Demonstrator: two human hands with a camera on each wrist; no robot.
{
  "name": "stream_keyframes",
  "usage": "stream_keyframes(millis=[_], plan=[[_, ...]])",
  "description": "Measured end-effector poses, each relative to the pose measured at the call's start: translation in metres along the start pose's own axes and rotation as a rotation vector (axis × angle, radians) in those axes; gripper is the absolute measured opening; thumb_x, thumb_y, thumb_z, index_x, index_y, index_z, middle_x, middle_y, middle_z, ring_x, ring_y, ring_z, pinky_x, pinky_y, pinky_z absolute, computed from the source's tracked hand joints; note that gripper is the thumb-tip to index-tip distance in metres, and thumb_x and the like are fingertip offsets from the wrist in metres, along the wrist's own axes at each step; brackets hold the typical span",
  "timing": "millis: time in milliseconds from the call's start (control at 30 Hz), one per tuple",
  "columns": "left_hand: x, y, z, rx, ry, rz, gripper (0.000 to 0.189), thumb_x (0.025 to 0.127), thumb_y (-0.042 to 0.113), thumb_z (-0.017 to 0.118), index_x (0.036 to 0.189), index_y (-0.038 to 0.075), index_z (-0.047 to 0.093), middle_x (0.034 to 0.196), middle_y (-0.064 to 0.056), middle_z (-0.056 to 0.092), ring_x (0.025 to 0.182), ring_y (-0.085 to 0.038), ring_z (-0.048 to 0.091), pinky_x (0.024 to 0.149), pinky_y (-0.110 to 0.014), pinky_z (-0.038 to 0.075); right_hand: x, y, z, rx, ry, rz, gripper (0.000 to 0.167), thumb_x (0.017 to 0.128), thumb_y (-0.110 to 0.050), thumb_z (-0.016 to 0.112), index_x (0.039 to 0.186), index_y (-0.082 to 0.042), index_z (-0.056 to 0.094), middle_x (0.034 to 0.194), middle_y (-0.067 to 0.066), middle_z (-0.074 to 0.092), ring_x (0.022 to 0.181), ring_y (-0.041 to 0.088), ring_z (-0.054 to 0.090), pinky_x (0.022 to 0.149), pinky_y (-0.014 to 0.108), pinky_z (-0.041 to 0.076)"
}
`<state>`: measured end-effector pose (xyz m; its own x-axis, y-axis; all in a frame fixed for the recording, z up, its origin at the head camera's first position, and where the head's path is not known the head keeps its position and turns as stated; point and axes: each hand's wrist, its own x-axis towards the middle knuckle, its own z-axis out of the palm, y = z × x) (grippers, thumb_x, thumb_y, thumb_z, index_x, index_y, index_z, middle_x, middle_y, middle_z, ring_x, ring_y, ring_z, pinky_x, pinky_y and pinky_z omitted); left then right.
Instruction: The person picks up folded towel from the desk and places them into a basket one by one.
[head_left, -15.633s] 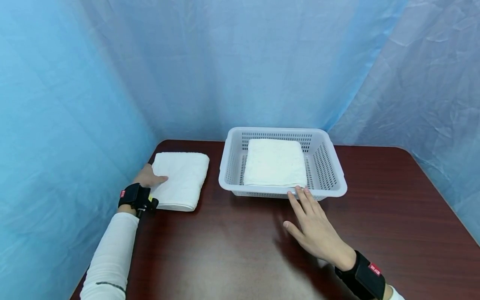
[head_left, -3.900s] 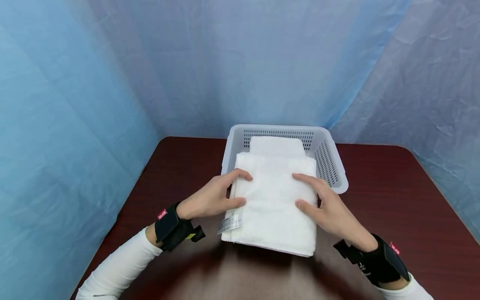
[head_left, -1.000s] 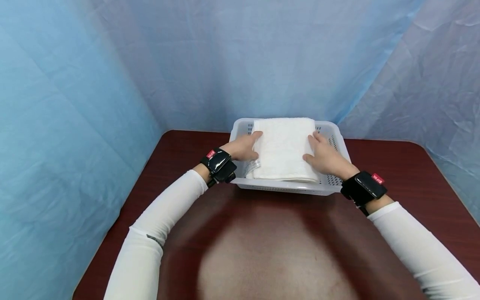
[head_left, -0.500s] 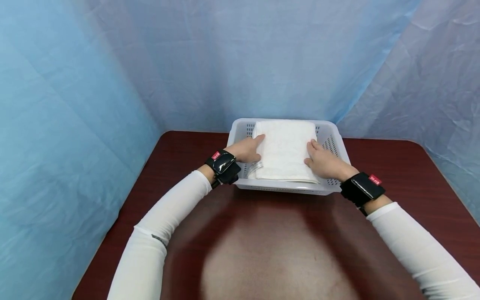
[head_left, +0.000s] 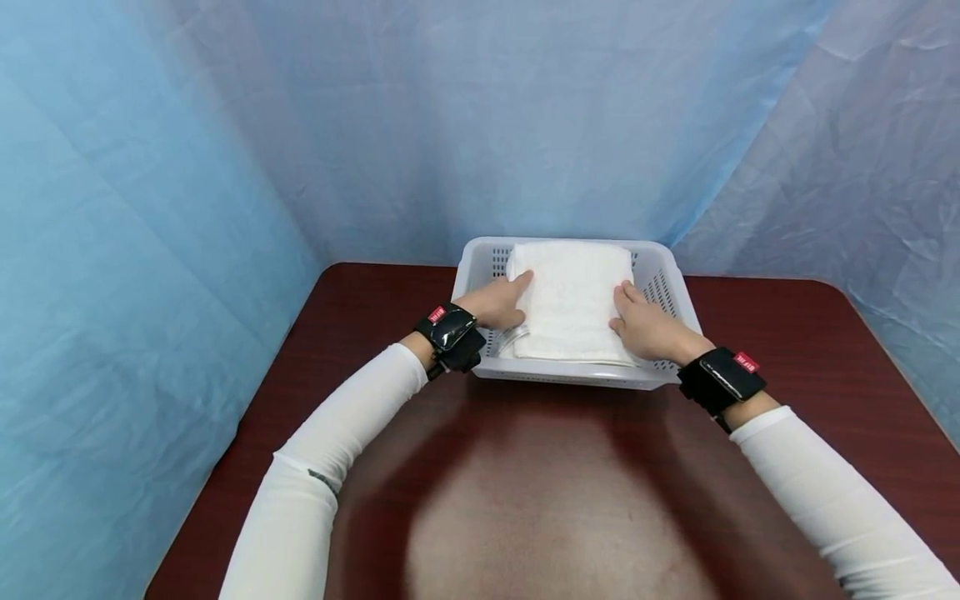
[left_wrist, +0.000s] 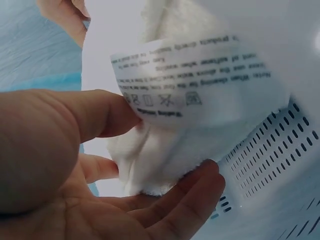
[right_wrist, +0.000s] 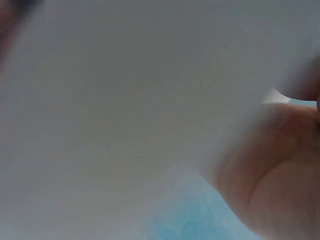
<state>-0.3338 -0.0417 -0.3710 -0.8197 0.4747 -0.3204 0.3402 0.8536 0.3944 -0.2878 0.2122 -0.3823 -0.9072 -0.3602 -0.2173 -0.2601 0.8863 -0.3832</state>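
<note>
A folded white towel (head_left: 573, 304) lies within the white plastic basket (head_left: 566, 372), level with or just below its rim. At the towel's left side my left hand (head_left: 493, 302) grips the edge. In the left wrist view, the thumb presses beside a printed care label (left_wrist: 195, 82) while the fingers curl underneath the terry folds. My right hand (head_left: 651, 327) holds the opposite edge, its thumb and fingertips over the towel. The right wrist view is mostly blurred white cloth (right_wrist: 130, 115). The other towel seen earlier in the basket is hidden beneath this one.
The basket stands on a dark reddish-brown table (head_left: 540, 475), close to its far edge. Perforated walls (left_wrist: 270, 145) rise near the left fingers. Blue fabric curtains (head_left: 450, 125) hang behind the table and along its left side.
The left-hand towel was picked up, carried over the basket and lowered in on top of the other towel. Over the last second it has settled slightly lower, both hands staying at its sides.
</note>
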Motion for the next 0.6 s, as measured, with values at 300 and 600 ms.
stream_keyframes(millis=[300,600], plan=[[-0.006,-0.002,-0.004,-0.021,0.004,0.026,0.074,0.101,0.015,0.047,0.161,0.013,0.002,0.107,-0.021,0.056,0.062,-0.016,0.036,0.065,-0.028,0.036,-0.007,-0.002,-0.006,0.081,0.033,-0.030,0.064,0.107,-0.015,0.038,0.153,0.013,0.002,0.161,0.031,-0.006,0.150,0.043,-0.004,0.118,0.056,0.009],[-0.028,-0.005,-0.006,-0.005,0.047,0.099,0.071,0.103,0.023,0.047,0.160,0.010,0.007,0.159,-0.022,0.026,0.137,-0.023,0.038,0.105,-0.035,0.038,-0.028,-0.003,-0.010,0.110,0.070,-0.101,0.068,0.107,-0.019,0.043,0.157,0.003,0.003,0.163,0.027,-0.006,0.151,0.041,-0.003,0.117,0.058,0.015]])
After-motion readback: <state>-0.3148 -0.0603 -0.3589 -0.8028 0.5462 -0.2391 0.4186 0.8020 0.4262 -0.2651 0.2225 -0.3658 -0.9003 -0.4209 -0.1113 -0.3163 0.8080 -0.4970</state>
